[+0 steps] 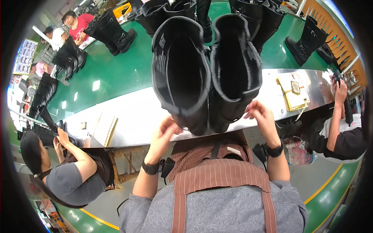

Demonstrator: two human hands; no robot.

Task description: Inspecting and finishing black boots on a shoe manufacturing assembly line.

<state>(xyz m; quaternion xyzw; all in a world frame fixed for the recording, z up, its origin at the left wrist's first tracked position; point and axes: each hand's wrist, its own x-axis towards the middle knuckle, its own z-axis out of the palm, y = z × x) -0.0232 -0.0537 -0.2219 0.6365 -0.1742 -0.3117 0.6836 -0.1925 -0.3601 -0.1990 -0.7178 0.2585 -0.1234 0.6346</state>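
Note:
A pair of tall black boots stands upright side by side right in front of me, with their wide openings facing up. My left hand [165, 130] is beside the lower outer side of the left boot [180, 66], fingers loosely bent and partly against its dark side. At the outer side of the right boot [237, 62], my right hand [262, 114] has its fingers curved and apart, close to the shaft. Neither hand grips anything that I can see. Whether the fingertips touch the boots is hard to tell. The boots' feet are mostly hidden beneath the shafts.
A shiny metal ledge [132, 105] edges the green table [116, 70]. More black boots [307, 40] stand across it. A yellow-edged pad [293, 91] lies at right, a booklet [105, 128] at left. Co-workers sit close on both sides; others are across the table.

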